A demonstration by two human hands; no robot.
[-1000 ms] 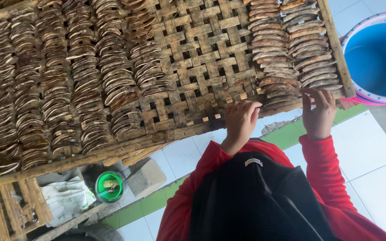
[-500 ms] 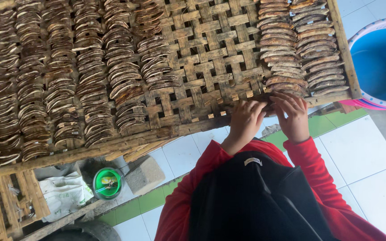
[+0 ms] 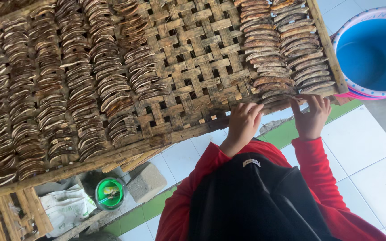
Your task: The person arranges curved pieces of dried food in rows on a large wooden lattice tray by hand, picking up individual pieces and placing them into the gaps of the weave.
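Observation:
A big woven bamboo tray (image 3: 193, 49) holds rows of brown dried slices (image 3: 68, 89), with two more rows (image 3: 282, 53) at its right end. Both hands, in red sleeves, reach to the tray's near edge. My left hand (image 3: 244, 120) has its fingers curled against the edge, just below the lowest slices; whether it holds one is hidden. My right hand (image 3: 311, 117) has its fingers spread, the tips touching the last slices at the near right corner. The middle of the tray is bare weave.
A blue plastic basin (image 3: 371, 53) with a pink rim stands past the tray's right end. Under the tray lie a green cup (image 3: 109, 193), a grey stone block (image 3: 146, 180), a white sack (image 3: 65, 207) and a wooden frame (image 3: 5, 218). White floor tiles (image 3: 362, 147) spread to the right.
Half a second ago both hands were close together at the tray's edge. Since then the right hand has moved right, to the corner slices; the left has stayed put.

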